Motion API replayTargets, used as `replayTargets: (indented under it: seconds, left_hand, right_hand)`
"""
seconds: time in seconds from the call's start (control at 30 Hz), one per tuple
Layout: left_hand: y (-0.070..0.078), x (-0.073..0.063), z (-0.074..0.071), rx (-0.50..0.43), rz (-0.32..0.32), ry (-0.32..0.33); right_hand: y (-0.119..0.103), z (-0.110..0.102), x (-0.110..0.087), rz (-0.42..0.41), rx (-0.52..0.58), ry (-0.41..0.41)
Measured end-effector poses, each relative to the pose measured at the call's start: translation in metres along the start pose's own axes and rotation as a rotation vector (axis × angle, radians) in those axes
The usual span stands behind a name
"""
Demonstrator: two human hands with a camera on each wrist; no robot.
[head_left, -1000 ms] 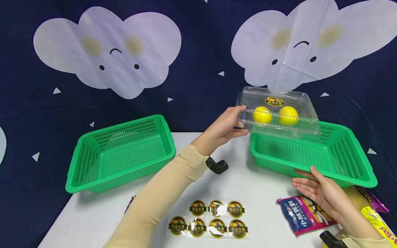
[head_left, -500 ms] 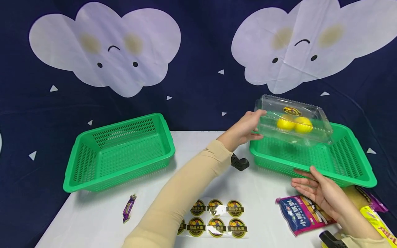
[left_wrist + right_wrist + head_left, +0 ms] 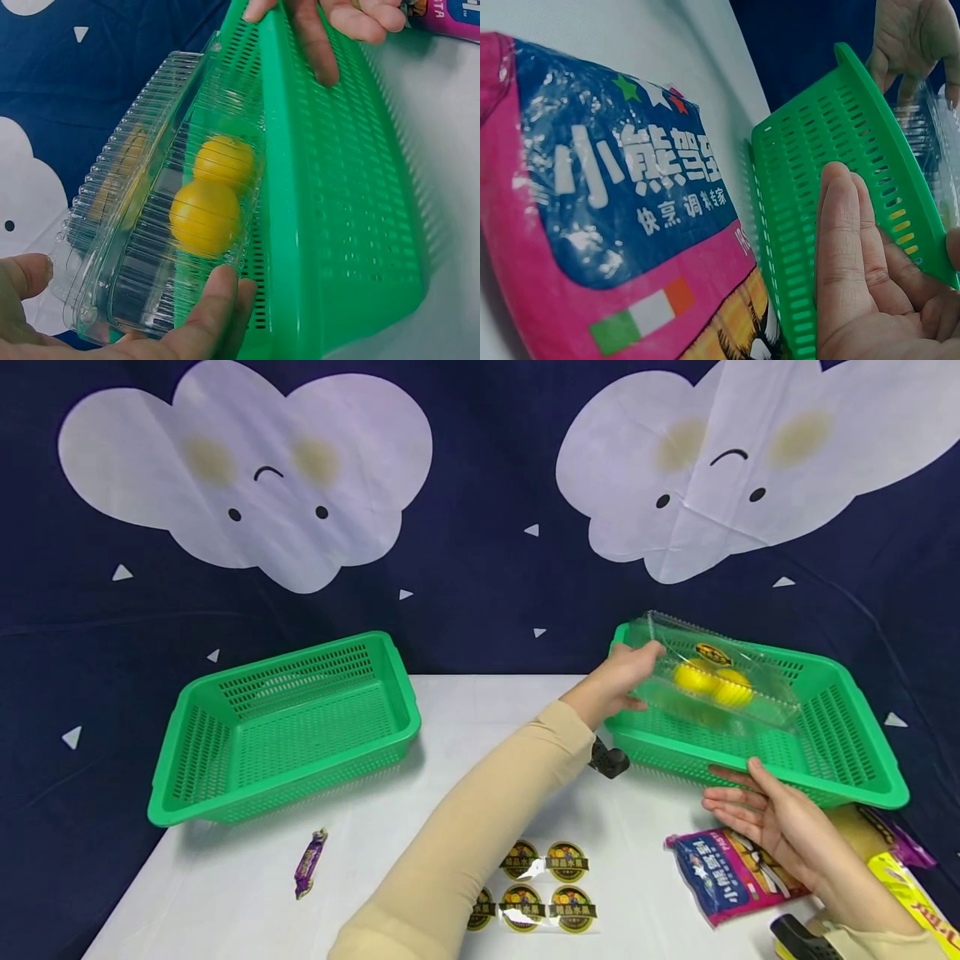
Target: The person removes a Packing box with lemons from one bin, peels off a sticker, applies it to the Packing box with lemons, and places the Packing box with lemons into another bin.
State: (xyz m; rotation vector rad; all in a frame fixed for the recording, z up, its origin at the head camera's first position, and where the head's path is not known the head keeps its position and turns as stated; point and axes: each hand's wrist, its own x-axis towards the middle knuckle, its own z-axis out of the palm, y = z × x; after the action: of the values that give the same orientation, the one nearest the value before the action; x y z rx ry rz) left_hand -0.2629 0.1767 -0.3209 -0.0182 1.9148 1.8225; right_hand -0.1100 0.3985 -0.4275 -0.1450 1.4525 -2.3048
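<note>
My left hand [image 3: 628, 677] grips the left end of a clear plastic clamshell box [image 3: 757, 670], its thumb above and fingers below. Two yellow round fruits [image 3: 204, 217] lie together inside, and a black-and-gold sticker [image 3: 712, 654] is on the lid. The box is tilted and overlaps the opening of the right green basket [image 3: 862, 752]. At that basket's front rim is my right hand [image 3: 787, 835], fingers straight along the outer wall and thumb up by the rim. In the right wrist view the basket's wall [image 3: 810, 142] partly hides the box.
A second green basket [image 3: 285, 802] stands on the left, with a purple-wrapped candy [image 3: 310, 864] in front. My left sleeve partly covers a sheet of round stickers [image 3: 536, 883]. A pink-and-blue pasta bag [image 3: 727, 877] and a yellow packet [image 3: 911, 893] lie under my right forearm.
My left hand has carried the box rightward and down, from above the right basket's back left into its opening. The fruits have rolled together. My right hand has stayed put.
</note>
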Motion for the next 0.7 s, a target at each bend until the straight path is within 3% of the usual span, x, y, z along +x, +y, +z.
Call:
replayTargets:
  seconds: [0.27,0.47,0.7]
  left_hand:
    - [-0.008,0.005,0.014,0.040,-0.037,0.036]
    - [-0.017,0.007,0.020,0.068,-0.080,0.025]
    - [-0.020,0.008,0.020,0.113,-0.086,-0.002]
  right_hand:
    - [0.002,0.001,0.001,0.001,-0.017,0.006]
    - [0.003,0.002,0.002,0.009,-0.045,0.024]
    - [0.003,0.004,0.004,0.020,-0.034,0.019]
